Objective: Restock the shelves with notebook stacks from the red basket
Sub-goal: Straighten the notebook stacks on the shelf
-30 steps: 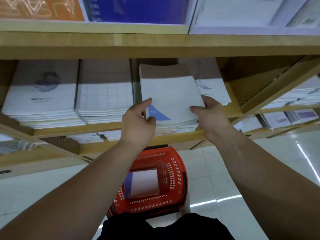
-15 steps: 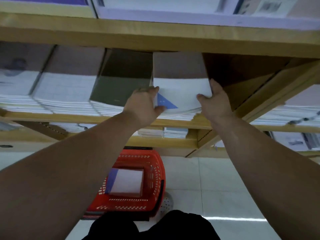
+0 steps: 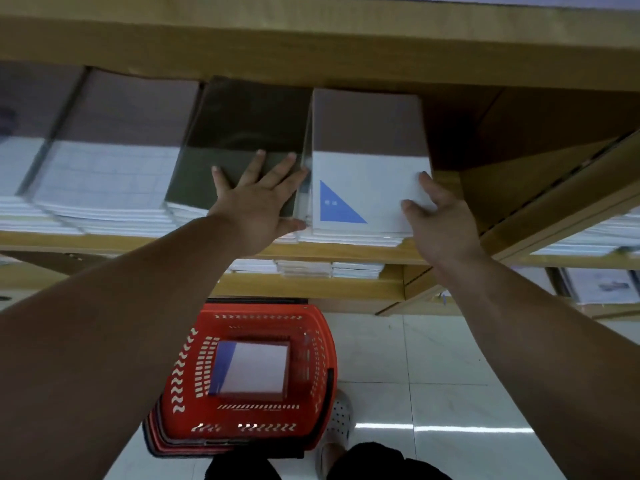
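Notebook stack (image 3: 367,188) is shelved; my left grip (image 3: 256,206) lies flat-fingered on the dark stack (image 3: 221,161), right grip (image 3: 436,216) touches its corner, fingers loose. Red basket (image 3: 322,341) holds a further stack (image 3: 256,368).

A slanted wooden shelf (image 3: 346,250) carries a row of notebook stacks side by side. Furthest right is the white paper stack with a blue triangle on its cover (image 3: 370,181). Just to its left is the dark green-covered stack (image 3: 239,133), and further left the white grid-printed stack (image 3: 104,174).

The left hand (image 3: 256,206) lies flat on the green stack's front right part, beside the gap between the two stacks. The right hand (image 3: 441,223) touches the triangle stack's front right corner.

A thick wooden upper shelf board (image 3: 311,46) runs above the row. Below, a lower wooden shelf holds small white stacks (image 3: 304,267).

On the pale tiled floor (image 3: 450,368), in front of the shelves, stands the red plastic basket (image 3: 320,341) with a white notebook pile (image 3: 258,368) inside.
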